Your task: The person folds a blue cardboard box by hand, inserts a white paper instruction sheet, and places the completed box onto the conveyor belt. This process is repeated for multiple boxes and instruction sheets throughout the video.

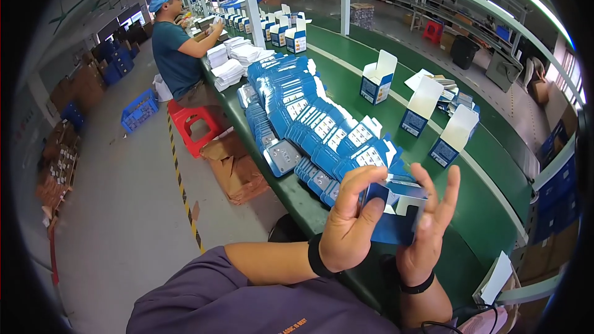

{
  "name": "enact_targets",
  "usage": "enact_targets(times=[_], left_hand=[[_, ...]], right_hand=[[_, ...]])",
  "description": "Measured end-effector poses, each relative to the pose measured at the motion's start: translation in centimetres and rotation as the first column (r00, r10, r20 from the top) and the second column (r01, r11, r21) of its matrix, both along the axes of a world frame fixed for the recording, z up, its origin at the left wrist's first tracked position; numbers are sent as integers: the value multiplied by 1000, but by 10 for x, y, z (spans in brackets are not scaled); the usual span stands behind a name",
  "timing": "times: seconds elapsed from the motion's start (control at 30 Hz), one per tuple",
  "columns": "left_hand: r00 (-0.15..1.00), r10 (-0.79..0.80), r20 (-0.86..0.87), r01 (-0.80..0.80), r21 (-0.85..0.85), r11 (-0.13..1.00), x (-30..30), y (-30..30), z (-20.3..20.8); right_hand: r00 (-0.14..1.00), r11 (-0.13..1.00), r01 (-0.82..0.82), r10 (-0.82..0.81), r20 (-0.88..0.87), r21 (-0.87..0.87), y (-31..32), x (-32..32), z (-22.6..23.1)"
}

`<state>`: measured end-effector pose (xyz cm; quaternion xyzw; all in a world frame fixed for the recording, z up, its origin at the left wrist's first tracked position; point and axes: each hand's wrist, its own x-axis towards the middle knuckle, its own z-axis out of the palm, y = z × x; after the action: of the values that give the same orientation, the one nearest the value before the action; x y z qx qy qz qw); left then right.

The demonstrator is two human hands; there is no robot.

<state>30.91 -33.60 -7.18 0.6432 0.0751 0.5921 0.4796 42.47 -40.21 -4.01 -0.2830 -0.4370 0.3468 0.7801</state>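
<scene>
A small blue carton (400, 227) is held up in front of me, with white flaps at its open top. My left hand (354, 225) grips its left side, the thumb pressed on the near panel and the fingers bent over behind. On the opposite side my right hand (428, 229) holds the carton too, two fingers stretched upward past it. Part of that grip is hidden. Just beyond my hands lies a long, overlapping spread of flat blue carton blanks (322, 130) on the green bench (467, 222).
Opened cartons (426, 106) stand with raised white lids along the bench's right side. Near them lies a pile of printed papers (455, 95). Farther left, a person in a blue cap (173, 37) works beside white paper stacks (230, 71). A red stool (195, 126) and blue crate (140, 111) stand on the floor.
</scene>
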Motion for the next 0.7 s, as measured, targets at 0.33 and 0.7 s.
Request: enact_targets(times=[0.33, 0.7], left_hand=[[997, 72, -37, -67, 140, 988, 10, 6, 8], [947, 12, -320, 78, 266, 961, -6, 27, 41]], right_hand=[[891, 946, 312, -322, 319, 84, 3, 7, -22], [1000, 992, 4, -7, -26, -123, 2, 42, -3]])
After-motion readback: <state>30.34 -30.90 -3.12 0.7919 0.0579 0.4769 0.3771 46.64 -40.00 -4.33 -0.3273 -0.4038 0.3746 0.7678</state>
